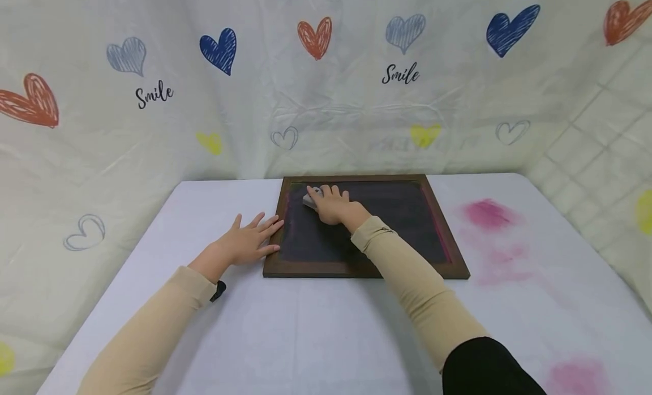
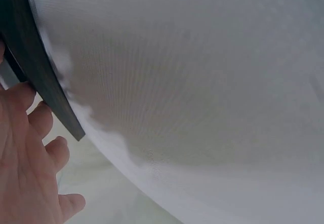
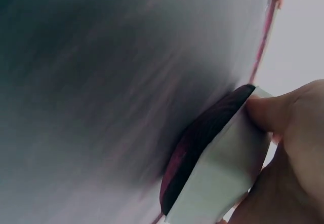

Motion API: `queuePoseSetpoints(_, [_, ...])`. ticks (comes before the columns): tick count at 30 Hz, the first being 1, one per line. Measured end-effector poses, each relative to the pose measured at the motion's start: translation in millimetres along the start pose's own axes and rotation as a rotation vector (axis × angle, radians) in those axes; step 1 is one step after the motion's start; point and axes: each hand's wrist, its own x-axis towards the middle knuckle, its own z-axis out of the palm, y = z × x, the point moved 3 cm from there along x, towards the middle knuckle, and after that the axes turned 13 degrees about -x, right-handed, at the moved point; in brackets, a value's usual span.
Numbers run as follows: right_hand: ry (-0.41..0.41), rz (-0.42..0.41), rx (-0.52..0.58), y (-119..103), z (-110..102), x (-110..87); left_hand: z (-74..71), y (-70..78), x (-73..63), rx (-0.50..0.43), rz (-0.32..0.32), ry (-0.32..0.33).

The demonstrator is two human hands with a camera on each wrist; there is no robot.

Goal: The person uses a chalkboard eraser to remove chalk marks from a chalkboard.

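A blackboard (image 1: 377,231) with a brown wooden frame lies on the table. My right hand (image 1: 333,205) grips a chalkboard eraser (image 1: 308,201) near the board's upper left corner. In the right wrist view the eraser (image 3: 217,168) shows a pale body and a dark, pink-stained felt side against the board (image 3: 101,92), which carries faint pinkish streaks. My left hand (image 1: 249,241) is spread out at the left side of the frame, its fingertips touching the wood. The left wrist view shows the left hand (image 2: 30,153) beside the dark frame edge (image 2: 40,67).
A white cloth (image 1: 305,333) covers the table. Pink powder smudges (image 1: 491,214) mark it to the right of the board, with another pink patch (image 1: 578,378) nearer the front right. Behind the table hangs a pale curtain (image 1: 356,112) printed with hearts.
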Motion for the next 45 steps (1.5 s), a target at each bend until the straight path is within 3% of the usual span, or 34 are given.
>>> queuePoseSetpoints(6, [0.027,-0.027,-0.005,20.4,6.9,-3.9,1.5,-0.2,-0.5,-0.003,0.000,-0.001])
queuePoseSetpoints(14, [0.037,-0.008,0.001,71.2,16.0,-14.0,-1.2,2.9,-3.2,-0.021,0.011,0.006])
queuePoseSetpoints(23, [0.018,0.122,0.077,139.9,23.1,-44.3,-1.0,2.1,-2.0,-0.002,0.018,0.008])
queuePoseSetpoints(29, [0.003,0.230,0.139,169.1,25.6,-57.1,-1.0,2.7,-3.7,-0.012,0.004,0.001])
queuePoseSetpoints(38, [-0.001,0.235,0.144,163.3,28.6,-54.4,-0.7,1.6,-2.9,-0.012,0.003,0.003])
queuePoseSetpoints(45, [0.019,0.098,0.070,136.8,30.4,-58.2,0.9,-1.2,-1.9,-0.013,0.004,0.001])
